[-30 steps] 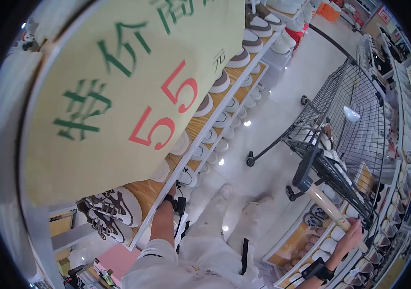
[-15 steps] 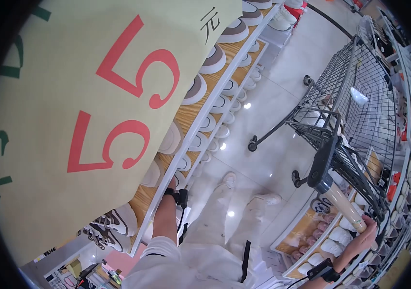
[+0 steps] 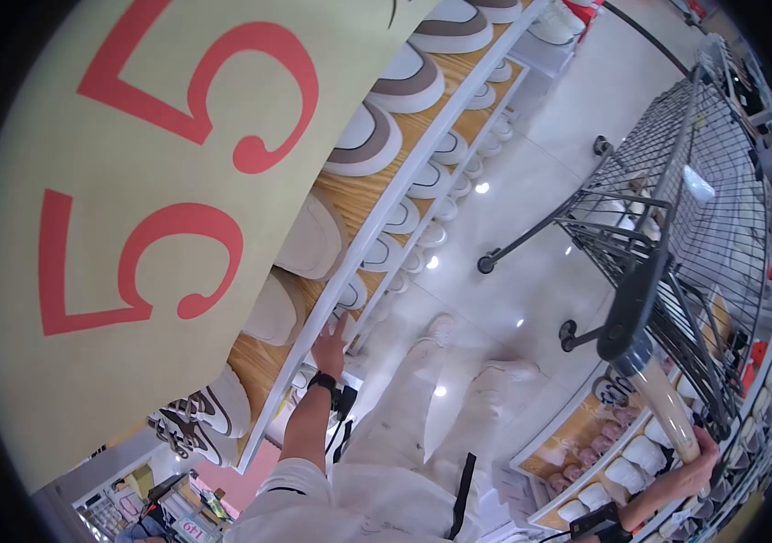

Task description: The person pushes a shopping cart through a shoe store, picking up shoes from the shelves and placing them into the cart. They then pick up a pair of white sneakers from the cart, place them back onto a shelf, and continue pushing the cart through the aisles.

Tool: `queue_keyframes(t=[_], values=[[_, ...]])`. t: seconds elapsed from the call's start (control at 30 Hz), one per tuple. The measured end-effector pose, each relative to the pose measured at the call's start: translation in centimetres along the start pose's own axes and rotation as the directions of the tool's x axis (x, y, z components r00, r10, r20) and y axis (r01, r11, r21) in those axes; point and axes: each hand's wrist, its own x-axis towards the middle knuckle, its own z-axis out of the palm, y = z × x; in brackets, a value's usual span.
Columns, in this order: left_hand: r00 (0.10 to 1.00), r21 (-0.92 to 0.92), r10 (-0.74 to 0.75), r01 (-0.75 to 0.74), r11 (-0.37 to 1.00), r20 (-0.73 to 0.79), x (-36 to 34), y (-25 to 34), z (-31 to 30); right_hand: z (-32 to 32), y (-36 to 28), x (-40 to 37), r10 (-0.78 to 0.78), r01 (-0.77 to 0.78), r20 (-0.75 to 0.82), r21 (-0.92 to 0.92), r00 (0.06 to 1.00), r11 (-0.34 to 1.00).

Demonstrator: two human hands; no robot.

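My left hand [image 3: 330, 351] reaches to the edge of the wooden shoe shelf [image 3: 360, 195], its fingers apart beside a pale shoe [image 3: 350, 291] on the level below. Whether a fingertip touches that shoe is hard to tell. On the right, my right hand [image 3: 699, 463] is wrapped round the end of the tan handle [image 3: 666, 403] of a grey wire shopping cart [image 3: 712, 181]. Both wrists wear black straps with small devices.
A large yellow sign [image 3: 132, 181] with red numerals covers the upper left. Sneakers [image 3: 205, 416] stand at the lower shelf end. White tiled floor [image 3: 513, 226] runs between the shelves, and another shoe shelf [image 3: 576, 434] stands at the lower right.
My left hand has come into view from behind the shelf edge, its fingers now visible. The sign and shelf appear larger, and the cart sits slightly farther right in view.
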Motion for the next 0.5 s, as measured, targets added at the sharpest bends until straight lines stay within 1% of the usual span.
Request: queue_keyframes(t=[0.03, 0.1, 0.13, 0.17, 0.2, 0.23, 0.27, 0.3, 0.37, 0.4, 0.43, 0.5], values=[[0.999, 0.028, 0.031, -0.032, 0.999, 0.027, 0.4, -0.4, 0.0, 0.0, 0.6, 0.0, -0.042, 0.044, -0.033, 0.058, 0.999, 0.997], [0.998, 0.025, 0.034, -0.036, 0.999, 0.048, 0.7, -0.3, -0.5, -0.1, 1.3, -0.1, 0.025, -0.024, -0.008, 0.034, 1.0, 0.999], [0.999, 0.032, 0.024, -0.026, 0.999, 0.046, 0.7, -0.3, -0.6, -0.1, 1.3, -0.3, -0.027, 0.027, -0.012, 0.043, 1.0, 0.999], [0.998, 0.029, 0.033, -0.034, 0.999, 0.049, 0.6, -0.3, -0.6, 0.0, 1.4, -0.6, 0.022, -0.021, -0.029, 0.048, 0.999, 0.999], [0.998, 0.025, 0.041, -0.042, 0.999, 0.053, 0.6, -0.3, -0.5, -0.1, 1.9, -0.6, 0.018, -0.014, -0.046, 0.09, 0.999, 0.996], [0.998, 0.03, 0.032, -0.033, 0.999, 0.052, 0.6, -0.7, -0.2, 0.0, 0.1, -0.3, 0.016, -0.007, -0.063, 0.132, 0.998, 0.991], [0.998, 0.032, 0.049, -0.05, 0.998, 0.025, 0.7, -1.0, 0.3, 0.4, -1.8, 0.0, -0.172, 0.125, -0.18, -0.243, 0.969, 0.962], [0.998, 0.035, 0.067, -0.067, 0.997, 0.0, 0.7, -1.0, 0.3, 0.7, -1.8, 0.0, -0.203, 0.153, -0.21, -0.233, 0.956, 0.96], [0.999, 0.026, 0.046, -0.047, 0.999, 0.028, 0.8, -0.9, 0.2, 0.9, -1.9, 0.0, -0.307, 0.243, -0.226, -0.27, 0.925, 0.932], [0.998, 0.015, 0.038, -0.039, 0.999, 0.058, 0.8, -0.7, -0.2, 0.7, -0.9, -0.2, -0.309, 0.225, -0.229, -0.331, 0.923, 0.917], [0.997, 0.031, 0.032, -0.034, 0.999, 0.068, 0.7, -0.4, -0.4, 0.8, -0.5, -0.4, -0.327, 0.246, -0.241, -0.314, 0.914, 0.917], [0.999, 0.132, 0.032, -0.028, 0.991, -0.027, 0.3, 0.6, -0.7, 1.2, -0.3, -0.5, -0.496, 0.309, -0.264, -0.525, 0.827, 0.793]])
